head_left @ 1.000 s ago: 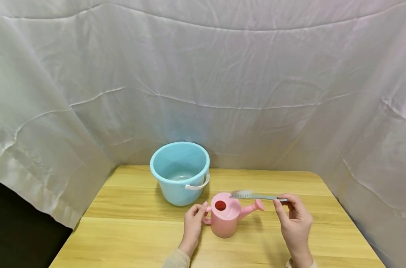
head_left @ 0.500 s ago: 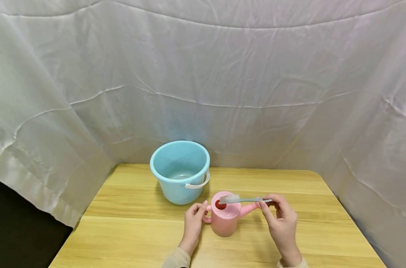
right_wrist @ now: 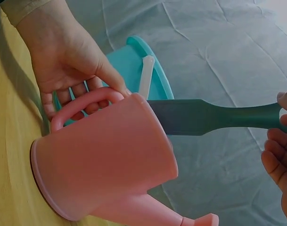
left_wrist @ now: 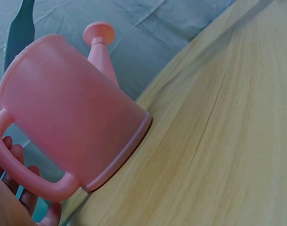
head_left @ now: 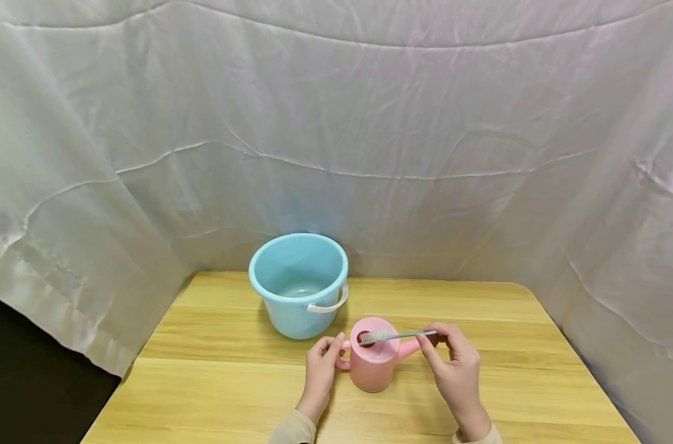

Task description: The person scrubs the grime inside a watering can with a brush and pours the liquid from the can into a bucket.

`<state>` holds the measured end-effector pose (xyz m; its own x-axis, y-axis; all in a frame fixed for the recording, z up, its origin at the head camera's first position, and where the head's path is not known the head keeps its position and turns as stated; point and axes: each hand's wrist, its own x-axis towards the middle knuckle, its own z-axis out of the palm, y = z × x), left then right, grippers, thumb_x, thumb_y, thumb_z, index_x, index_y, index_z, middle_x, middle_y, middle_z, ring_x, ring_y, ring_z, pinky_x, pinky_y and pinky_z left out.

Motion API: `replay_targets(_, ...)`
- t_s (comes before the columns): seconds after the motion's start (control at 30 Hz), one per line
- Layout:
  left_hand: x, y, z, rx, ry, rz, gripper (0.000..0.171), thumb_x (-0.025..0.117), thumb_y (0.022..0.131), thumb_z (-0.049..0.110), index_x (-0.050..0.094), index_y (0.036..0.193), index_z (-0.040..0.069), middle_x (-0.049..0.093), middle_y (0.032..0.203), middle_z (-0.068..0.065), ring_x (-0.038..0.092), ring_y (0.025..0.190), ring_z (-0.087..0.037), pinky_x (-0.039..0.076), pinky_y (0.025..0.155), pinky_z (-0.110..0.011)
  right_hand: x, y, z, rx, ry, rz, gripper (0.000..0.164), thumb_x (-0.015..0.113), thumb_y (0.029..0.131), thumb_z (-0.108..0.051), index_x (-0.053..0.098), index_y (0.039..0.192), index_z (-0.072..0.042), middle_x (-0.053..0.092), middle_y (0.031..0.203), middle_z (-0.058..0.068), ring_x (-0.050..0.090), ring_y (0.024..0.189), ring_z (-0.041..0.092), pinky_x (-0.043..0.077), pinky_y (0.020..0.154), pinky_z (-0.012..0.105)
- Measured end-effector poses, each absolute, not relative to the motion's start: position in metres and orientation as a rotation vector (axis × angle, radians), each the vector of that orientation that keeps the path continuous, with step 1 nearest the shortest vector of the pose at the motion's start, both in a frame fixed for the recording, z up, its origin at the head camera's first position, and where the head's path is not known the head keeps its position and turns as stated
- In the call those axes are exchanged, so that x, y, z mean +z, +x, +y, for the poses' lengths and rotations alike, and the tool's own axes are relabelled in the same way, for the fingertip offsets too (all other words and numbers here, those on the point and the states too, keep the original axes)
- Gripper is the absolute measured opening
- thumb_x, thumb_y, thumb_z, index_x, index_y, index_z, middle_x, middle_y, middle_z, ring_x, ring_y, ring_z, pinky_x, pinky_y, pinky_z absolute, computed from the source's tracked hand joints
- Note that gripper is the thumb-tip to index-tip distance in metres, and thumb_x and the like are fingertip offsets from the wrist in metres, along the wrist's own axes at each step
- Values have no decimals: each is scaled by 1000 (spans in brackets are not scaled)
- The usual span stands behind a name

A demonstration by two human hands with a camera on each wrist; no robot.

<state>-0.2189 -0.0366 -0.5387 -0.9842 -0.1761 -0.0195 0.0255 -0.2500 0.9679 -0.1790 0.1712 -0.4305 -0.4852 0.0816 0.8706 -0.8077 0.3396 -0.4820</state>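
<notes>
A pink watering can [head_left: 371, 374] stands upright on the table, its spout toward the right. My left hand [head_left: 318, 369] holds its handle, thumb on top and fingers reaching behind, as the right wrist view of the can [right_wrist: 105, 155] shows. A grey-green brush [head_left: 405, 335] with pale bristles is pinched by the handle end between the thumb and fingers of my right hand [head_left: 455, 370]. Its bristle head lies over the can's round red opening [head_left: 364, 333] and partly covers it. Whether the bristles touch the can, I cannot tell.
A light blue bucket [head_left: 299, 317] with a white handle [head_left: 328, 308] stands behind and left of the can. The wooden table [head_left: 220, 394] ends at pale grey curtains [head_left: 403, 142] at the back and sides.
My right hand has carried the brush leftward, so its bristle head has come from the can's right rim to over the opening. The left hand and the can have stayed in place.
</notes>
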Motion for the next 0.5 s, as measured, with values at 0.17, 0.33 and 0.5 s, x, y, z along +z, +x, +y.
replay_targets(0.17, -539, -220, -37, -2399, 204, -1832, 33, 69, 91, 29, 63, 86, -3, 55, 75, -2, 55, 54, -12, 62, 63, -39, -411, -170, 160, 1163, 605, -1751, 25, 71, 65, 24, 63, 84, 10, 60, 74, 12, 54, 70, 6, 48, 63, 11)
replay_targets(0.33, -542, -221, -37, -2409, 216, -1829, 36, 70, 90, 31, 63, 87, -3, 55, 77, -4, 55, 54, -13, 62, 63, -39, -408, -175, 152, 1124, 602, -1749, 30, 74, 58, 24, 64, 80, 7, 59, 71, 12, 52, 66, 11, 46, 57, 17)
replay_targets(0.5, -542, -221, -37, -2406, 216, -1827, 36, 70, 90, 32, 63, 87, -4, 55, 76, -4, 54, 55, -14, 62, 62, -38, -422, -191, 151, 1131, 617, -1735, 32, 75, 58, 24, 64, 79, 4, 58, 69, 10, 50, 65, 9, 44, 54, 16)
